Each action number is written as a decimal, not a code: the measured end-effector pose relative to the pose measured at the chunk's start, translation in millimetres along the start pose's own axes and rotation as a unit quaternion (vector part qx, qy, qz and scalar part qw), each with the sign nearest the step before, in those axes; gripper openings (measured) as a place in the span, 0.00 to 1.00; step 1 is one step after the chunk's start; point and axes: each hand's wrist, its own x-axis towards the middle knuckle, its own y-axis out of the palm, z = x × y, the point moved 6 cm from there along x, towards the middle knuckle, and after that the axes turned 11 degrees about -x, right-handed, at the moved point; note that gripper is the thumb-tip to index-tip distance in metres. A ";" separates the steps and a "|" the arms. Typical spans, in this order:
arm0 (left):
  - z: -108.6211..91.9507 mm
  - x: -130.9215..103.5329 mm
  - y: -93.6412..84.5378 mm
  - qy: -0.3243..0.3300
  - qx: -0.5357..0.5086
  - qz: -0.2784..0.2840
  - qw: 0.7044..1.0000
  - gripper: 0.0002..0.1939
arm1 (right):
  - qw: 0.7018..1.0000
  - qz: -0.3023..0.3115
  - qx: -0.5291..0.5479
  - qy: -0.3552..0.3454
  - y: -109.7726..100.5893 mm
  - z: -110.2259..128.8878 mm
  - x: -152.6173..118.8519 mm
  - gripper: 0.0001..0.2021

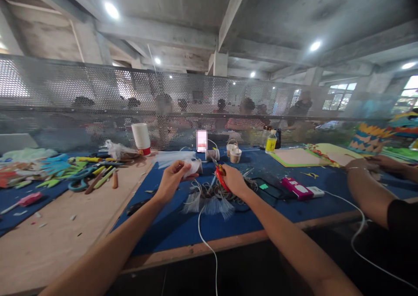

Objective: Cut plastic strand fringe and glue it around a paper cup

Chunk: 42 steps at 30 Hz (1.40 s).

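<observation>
Red-handled tool (221, 179), curved grip, in right hand (234, 181).

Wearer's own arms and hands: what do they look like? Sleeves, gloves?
Left hand and right hand: both ungloved. Left forearm and right forearm: bare, no sleeve, watch or bracelet in view. Anything higher up is out of frame.

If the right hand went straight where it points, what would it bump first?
The red-handled tool in the right hand would probably meet the spool ahead, though depth is unclear.
</observation>
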 end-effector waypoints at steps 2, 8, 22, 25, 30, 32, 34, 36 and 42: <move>0.5 0.6 -0.8 0.002 -0.006 -0.006 1.000 0.20 | 0.995 0.003 -0.093 0.035 -5.2 -11.6 1.5 0.13; 3.7 2.9 -2.7 -0.016 -0.061 -0.003 0.998 0.17 | 0.972 0.045 -0.215 0.080 -4.4 -39.4 3.8 0.24; 2.5 3.9 -6.4 -0.035 -0.136 -0.032 0.990 0.11 | 0.969 0.112 -0.213 0.058 -7.6 -49.6 2.4 0.20; 2.9 4.7 -8.0 -0.020 -0.139 -0.041 0.989 0.12 | 0.985 0.032 -0.166 0.045 -23.7 -38.6 1.8 0.16; 5.8 5.0 -7.7 -0.012 -0.114 -0.030 0.993 0.14 | 0.975 -0.035 0.175 -0.136 -31.8 31.2 -3.7 0.15; 7.6 5.3 -7.3 -0.017 -0.101 -0.017 0.995 0.15 | 0.956 -0.031 0.229 -0.183 -26.5 58.6 -5.2 0.19; 8.6 5.6 -7.7 -0.024 -0.099 -0.010 0.995 0.16 | 0.953 -0.074 0.223 -0.190 -23.2 73.6 -3.9 0.13; 8.0 5.7 -9.1 -0.032 -0.103 -0.015 0.994 0.17 | 0.950 -0.113 0.227 -0.180 -20.9 76.7 -0.8 0.09; 3.2 3.4 -9.3 -0.055 -0.099 -0.029 0.993 0.19 | 0.922 -0.127 0.340 -0.138 -17.9 53.1 7.2 0.11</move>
